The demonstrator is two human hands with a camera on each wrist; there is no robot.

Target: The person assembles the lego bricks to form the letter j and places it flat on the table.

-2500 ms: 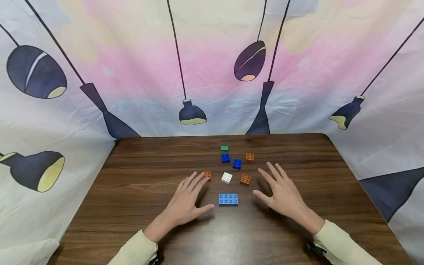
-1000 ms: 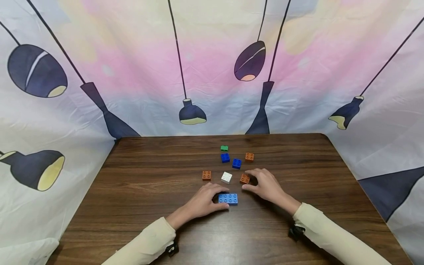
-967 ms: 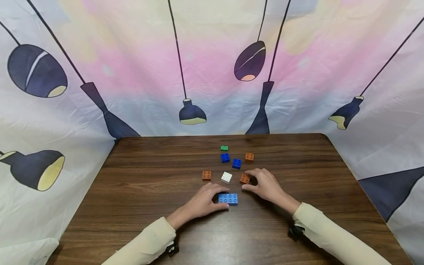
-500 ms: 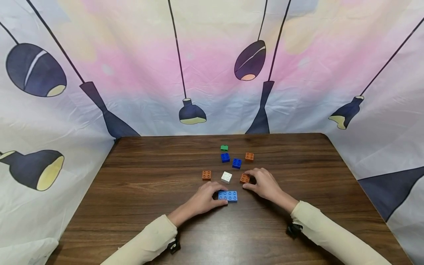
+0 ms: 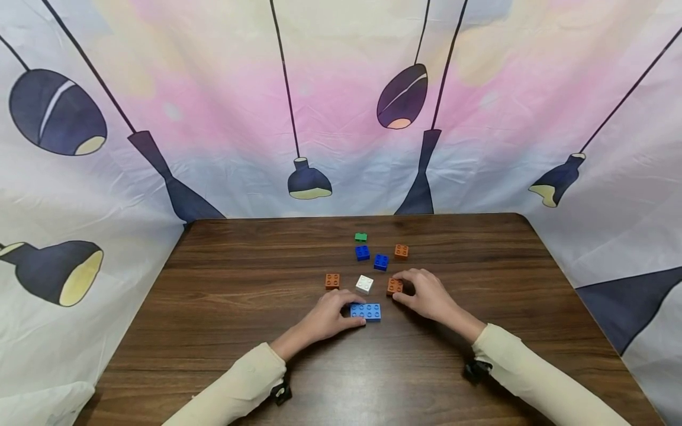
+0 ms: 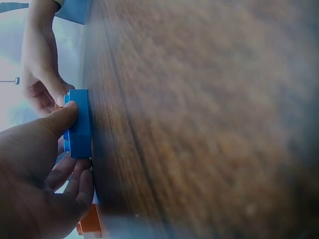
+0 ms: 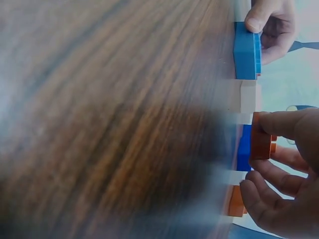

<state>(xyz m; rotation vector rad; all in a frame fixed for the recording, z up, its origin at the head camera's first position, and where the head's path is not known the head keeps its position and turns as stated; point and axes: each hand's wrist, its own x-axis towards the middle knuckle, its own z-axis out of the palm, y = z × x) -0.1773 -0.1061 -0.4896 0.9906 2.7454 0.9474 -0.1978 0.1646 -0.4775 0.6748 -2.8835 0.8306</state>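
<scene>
My left hand (image 5: 329, 316) grips the left end of a light blue building brick (image 5: 369, 313), thumb on the near side and fingers on the far side. In the left wrist view, the thumb presses the long side of this eight-stud brick (image 6: 81, 132). To its right, my right hand (image 5: 430, 296) pinches an orange four-stud brick (image 5: 394, 287) between thumb and fingers; the right wrist view shows the thumb flat against that brick's side (image 7: 260, 142). A white brick (image 5: 364, 284) lies between the two held bricks, slightly farther back.
Another orange brick (image 5: 333, 281) lies just beyond my left hand. Farther back sit two dark blue bricks (image 5: 380, 262), a third orange brick (image 5: 401, 252) and a small green brick (image 5: 360, 237). A printed cloth (image 5: 351, 118) hangs behind the wooden table (image 5: 240, 266).
Both hands have come in from spread positions to the bricks. My left hand has taken hold of the light blue brick and slid it slightly away from me; my right thumb has closed against the orange brick.
</scene>
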